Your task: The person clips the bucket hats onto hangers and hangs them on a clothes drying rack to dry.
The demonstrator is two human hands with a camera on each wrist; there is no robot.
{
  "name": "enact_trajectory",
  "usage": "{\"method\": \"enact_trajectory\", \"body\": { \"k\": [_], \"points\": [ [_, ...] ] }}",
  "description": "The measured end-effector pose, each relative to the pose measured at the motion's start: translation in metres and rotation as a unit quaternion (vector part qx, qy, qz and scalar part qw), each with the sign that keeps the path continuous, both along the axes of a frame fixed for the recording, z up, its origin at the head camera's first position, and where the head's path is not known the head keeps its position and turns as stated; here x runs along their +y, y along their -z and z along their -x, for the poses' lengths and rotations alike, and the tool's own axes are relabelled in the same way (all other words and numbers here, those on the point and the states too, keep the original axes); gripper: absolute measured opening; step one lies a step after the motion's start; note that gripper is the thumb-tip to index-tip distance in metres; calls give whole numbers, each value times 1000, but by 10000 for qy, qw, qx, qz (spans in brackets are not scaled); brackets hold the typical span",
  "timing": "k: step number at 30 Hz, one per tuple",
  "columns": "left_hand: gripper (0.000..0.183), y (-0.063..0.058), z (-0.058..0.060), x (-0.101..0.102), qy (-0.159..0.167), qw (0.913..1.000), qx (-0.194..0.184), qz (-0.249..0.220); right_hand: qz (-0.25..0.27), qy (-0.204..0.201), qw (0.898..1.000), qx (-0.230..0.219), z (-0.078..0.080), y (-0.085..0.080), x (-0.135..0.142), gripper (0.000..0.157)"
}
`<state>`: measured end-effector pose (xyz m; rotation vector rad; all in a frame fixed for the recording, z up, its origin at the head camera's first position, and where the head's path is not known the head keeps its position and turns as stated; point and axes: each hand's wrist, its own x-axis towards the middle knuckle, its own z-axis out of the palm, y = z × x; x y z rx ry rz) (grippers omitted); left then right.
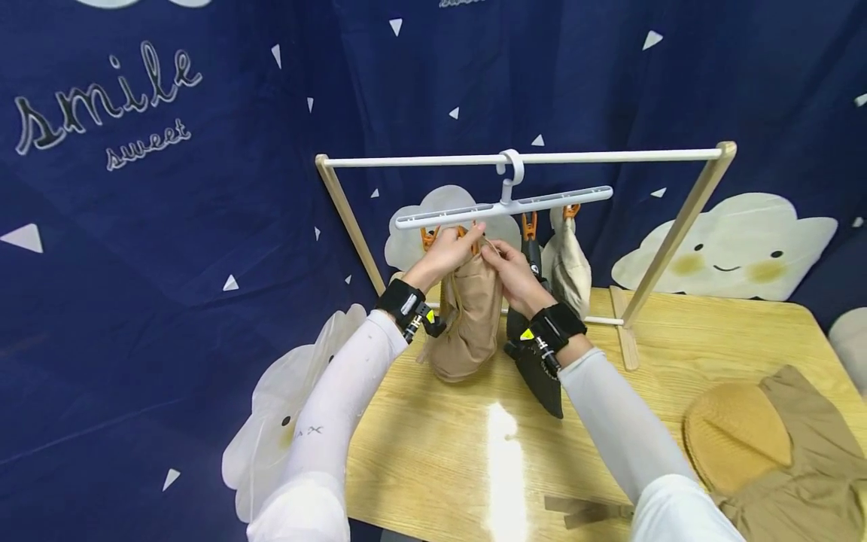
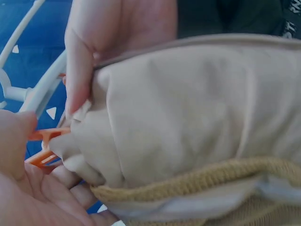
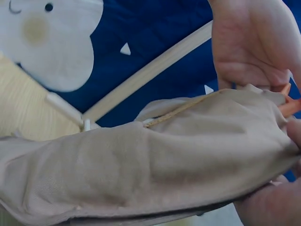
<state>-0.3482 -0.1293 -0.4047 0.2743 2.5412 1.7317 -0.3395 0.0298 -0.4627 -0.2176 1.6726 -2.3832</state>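
A tan cloth hat [image 1: 469, 324] hangs with its rounded end down under a white hanger [image 1: 562, 199]. My left hand [image 1: 448, 252] is at its gathered top, thumb and fingers pinching an orange clip [image 2: 47, 136] beside the cloth. With thumb and fingers my right hand [image 1: 511, 271] pinches the top edge of the hat from the other side. In the left wrist view a mustard ribbed edge [image 2: 225, 174] runs along the tan cloth. How far the clip bites the cloth is partly hidden by my fingers.
The hanger hooks over a white-railed rack with wooden legs [image 1: 677, 233]. Right of my hands hang a black item [image 1: 538, 376] and a pale cloth item [image 1: 569, 263] from orange clips. A mustard knit hat [image 1: 734, 433] and brown cloth [image 1: 813, 452] lie on the wooden table [image 1: 420, 459].
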Motion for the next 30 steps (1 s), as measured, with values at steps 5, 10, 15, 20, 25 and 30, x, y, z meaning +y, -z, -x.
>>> {"method": "enact_trajectory", "body": {
  "k": [5, 10, 15, 20, 25, 30],
  "points": [
    [47, 7, -2, -7, 9, 9991, -6, 422, -766, -105, 9963, 365, -4, 1, 10, 41],
    [51, 16, -5, -13, 216, 9989, 226, 363, -1969, -102, 9762, 906, -19, 3, 16, 53],
    [63, 27, -8, -18, 118, 9987, 208, 448, -3467, 555, 9208, 1696, -36, 8, 19, 41],
    [95, 45, -14, -25, 17, 9991, -105, 408, -4361, 1388, 8594, 2279, -53, 14, 18, 31],
    [100, 63, -22, -30, -139, 9996, -223, 50, -4378, 1688, 8505, 2375, -63, 18, 19, 31],
    [98, 71, -31, -35, -508, 9978, -40, -419, -3925, 1463, 8782, 2307, -71, 20, 26, 47]
  ]
}}
